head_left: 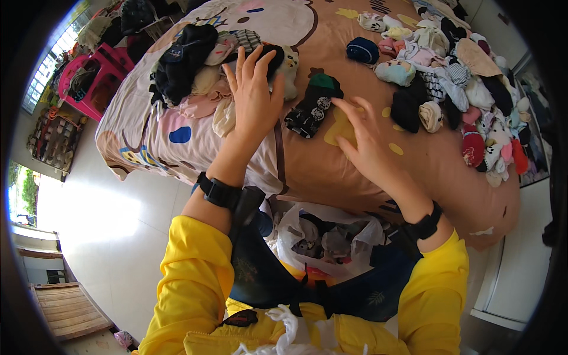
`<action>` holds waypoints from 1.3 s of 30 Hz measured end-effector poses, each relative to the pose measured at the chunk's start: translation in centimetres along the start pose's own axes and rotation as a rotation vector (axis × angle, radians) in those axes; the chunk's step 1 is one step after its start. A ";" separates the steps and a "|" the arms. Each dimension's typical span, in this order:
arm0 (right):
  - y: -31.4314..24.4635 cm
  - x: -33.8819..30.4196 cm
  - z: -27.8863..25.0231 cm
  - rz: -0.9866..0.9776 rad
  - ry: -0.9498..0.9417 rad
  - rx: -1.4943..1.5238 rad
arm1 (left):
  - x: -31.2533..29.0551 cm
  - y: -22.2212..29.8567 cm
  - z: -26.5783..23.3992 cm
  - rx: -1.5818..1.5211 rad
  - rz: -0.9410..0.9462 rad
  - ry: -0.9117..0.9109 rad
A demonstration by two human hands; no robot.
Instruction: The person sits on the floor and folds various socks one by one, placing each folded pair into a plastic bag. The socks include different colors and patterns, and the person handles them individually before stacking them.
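A black patterned sock with a green part [310, 112] lies on the bed in front of me. Just to its right is my right hand [367, 139], fingers apart and holding nothing; its index fingertip comes close to the sock's edge. My left hand [254, 100] hovers with spread fingers at the right side of a pile of clothing and socks. In that pile are a black garment [186, 59], a pink piece [204, 103] and a whitish sock with a small face [289, 74]. Part of the pile is hidden behind my left fingers.
A large heap of rolled and loose socks [467, 89] covers the bed's right side, with a navy rolled sock [362, 51] left of it. Between my knees stands a white plastic bag [290, 228] of socks. A pink plastic chair [97, 77] is at the far left.
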State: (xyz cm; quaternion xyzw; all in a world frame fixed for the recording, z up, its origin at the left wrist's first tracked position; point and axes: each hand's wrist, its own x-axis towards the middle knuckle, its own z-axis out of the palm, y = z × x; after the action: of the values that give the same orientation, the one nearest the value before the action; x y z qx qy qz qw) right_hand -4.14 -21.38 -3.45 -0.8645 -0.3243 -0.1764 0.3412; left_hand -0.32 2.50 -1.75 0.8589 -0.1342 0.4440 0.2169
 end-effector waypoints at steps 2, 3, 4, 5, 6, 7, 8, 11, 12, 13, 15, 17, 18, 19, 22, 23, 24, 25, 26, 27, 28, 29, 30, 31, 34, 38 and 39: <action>0.9 1.6 1.4 0.012 -0.053 -0.004 | 0.6 1.2 -0.4 -0.153 0.060 0.080; 1.4 2.4 2.2 0.003 -0.073 0.057 | 1.0 2.1 -0.3 -0.395 0.115 0.070; 1.8 3.3 3.0 -0.007 -0.094 0.117 | 0.4 3.1 -0.5 -0.341 0.188 -0.030; 2.2 4.4 3.9 -0.174 -0.019 0.113 | -0.2 4.1 -0.2 -0.370 0.218 -0.104; 2.3 5.2 4.5 -0.071 -0.152 0.109 | -0.7 5.0 0.4 -0.413 0.237 -0.162; 2.6 5.9 4.0 -0.227 -0.169 0.199 | -1.4 5.8 1.0 -0.449 0.211 -0.240; 3.0 6.7 3.4 -0.306 -0.221 0.275 | -2.0 6.4 1.5 -0.499 0.184 -0.297; 5.5 9.2 0.2 0.257 -0.518 0.945 | -3.6 6.1 2.8 -0.172 0.203 -0.339; 6.7 9.5 -0.5 0.381 -0.445 0.863 | -3.9 5.9 3.2 -0.053 0.210 -0.354; 8.0 10.3 -0.7 0.416 -0.307 0.745 | -4.2 5.4 3.4 0.161 0.233 -0.518; 11.0 11.6 -1.1 0.352 -0.050 0.484 | -4.2 4.9 3.8 0.214 0.246 -0.441; 14.2 13.0 -2.2 0.373 0.125 -0.013 | -3.8 4.4 3.7 0.327 0.254 -0.512; 15.5 13.3 -3.1 0.324 0.155 -0.381 | -3.5 4.2 3.7 0.349 0.233 -0.528; 16.6 13.7 -3.5 0.417 0.186 -0.551 | -3.2 4.1 3.6 0.367 0.223 -0.555; 18.4 14.8 -5.7 0.909 0.075 -0.030 | -2.5 4.5 3.5 0.400 0.215 -0.547; 18.6 15.0 -5.9 0.855 -0.042 -0.117 | -2.5 5.0 3.5 0.446 0.231 -0.546; 18.6 15.2 -5.8 0.845 -0.131 -0.191 | -2.6 5.6 3.5 0.478 0.251 -0.562; 18.5 15.3 -5.5 0.834 -0.220 -0.264 | -2.8 6.1 3.5 0.407 0.261 -0.474; 18.4 15.4 -4.9 0.782 -0.254 -0.425 | -3.0 6.8 3.5 0.279 0.303 -0.431; 18.2 15.4 -4.1 0.722 -0.286 -0.586 | -3.3 7.5 3.7 0.158 0.347 -0.393; 18.1 15.5 -3.4 0.627 -0.311 -0.728 | -3.7 8.2 3.9 0.037 0.373 -0.308; 18.0 15.4 -2.9 0.647 -0.255 -0.766 | -4.1 9.0 4.1 -0.087 0.374 -0.339; 17.8 15.5 -2.6 0.659 -0.278 -0.710 | -4.5 9.7 4.4 -0.210 0.356 -0.331; 17.6 15.5 -2.7 0.642 -0.306 -0.628 | -5.1 10.3 4.6 -0.252 0.313 -0.403; 16.3 15.6 -4.4 0.620 -0.521 -0.229 | -6.0 10.6 5.4 -0.223 0.289 -0.374; 12.3 14.9 -8.7 0.703 -0.729 0.058 | -6.4 10.4 6.0 -0.293 0.248 -0.323; 11.2 14.5 -9.4 0.695 -0.572 -0.035 | -6.4 10.4 6.0 -0.275 0.254 -0.331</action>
State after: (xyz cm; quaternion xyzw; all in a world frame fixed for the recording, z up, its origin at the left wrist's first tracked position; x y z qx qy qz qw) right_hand 13.21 -27.84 5.49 -0.9417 -0.0929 0.1892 0.2622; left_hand -4.11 -9.27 -7.42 0.8586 -0.3341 0.2986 0.2491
